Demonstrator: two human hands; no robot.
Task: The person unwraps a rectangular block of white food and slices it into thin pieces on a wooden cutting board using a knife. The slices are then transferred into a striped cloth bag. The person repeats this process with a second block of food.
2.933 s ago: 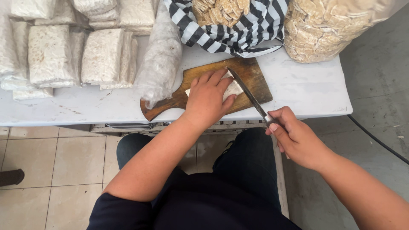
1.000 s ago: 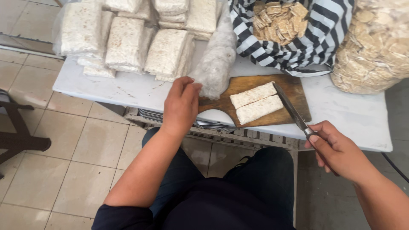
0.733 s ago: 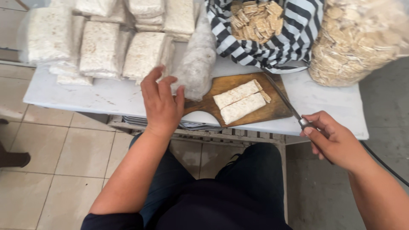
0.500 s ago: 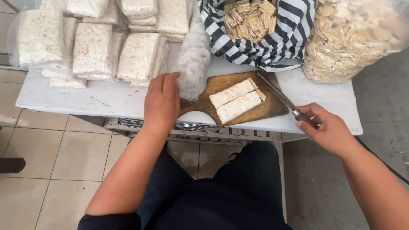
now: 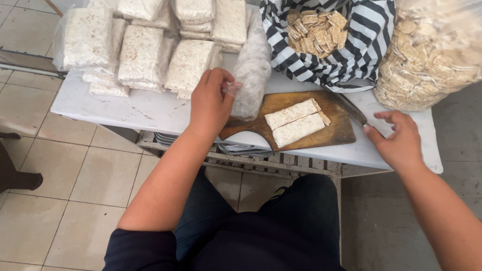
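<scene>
Two slabs (image 5: 296, 122) (cut) on board (image 5: 339, 131), bags (image 5: 142, 55) behind

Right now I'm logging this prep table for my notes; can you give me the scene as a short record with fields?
left hand: pinching the plastic of a wrapped block
right hand: on the knife at the board's right edge
cutting board: wooden, holds two pale half blocks
striped bag: open, filled with cut pieces
table: white, with wrapped blocks stacked at the back left
</scene>
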